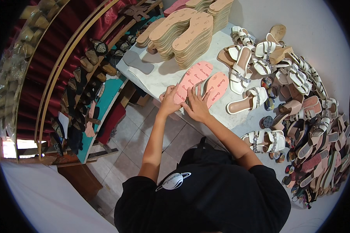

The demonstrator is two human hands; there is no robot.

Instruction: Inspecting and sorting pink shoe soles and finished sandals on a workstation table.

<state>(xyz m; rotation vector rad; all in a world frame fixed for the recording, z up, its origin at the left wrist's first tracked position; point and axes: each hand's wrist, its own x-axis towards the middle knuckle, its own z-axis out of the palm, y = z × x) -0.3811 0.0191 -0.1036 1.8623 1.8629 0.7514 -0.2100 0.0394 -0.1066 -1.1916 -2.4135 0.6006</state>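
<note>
Two pink shoe insoles with red print lie side by side at the near edge of the white table (151, 79). My left hand (169, 101) is closed on the near end of the left pink insole (200, 72), at its outer side. Fingers apart, my right hand (198, 104) rests over the near ends of both, between the left one and the right pink insole (218, 86). Its thumb points toward my left hand. The right hand covers part of the right insole's near end. Between the two insoles a grey curved edge shows; I cannot tell what it belongs to.
Tall stacks of tan sole boards (188, 40) stand at the back of the table. Grey sole pieces (138, 64) lie at its left. White strapped sandals (241, 73) and a heap of many shoes (319, 147) fill the right. Shoe-laden shelves (101, 112) stand on the left.
</note>
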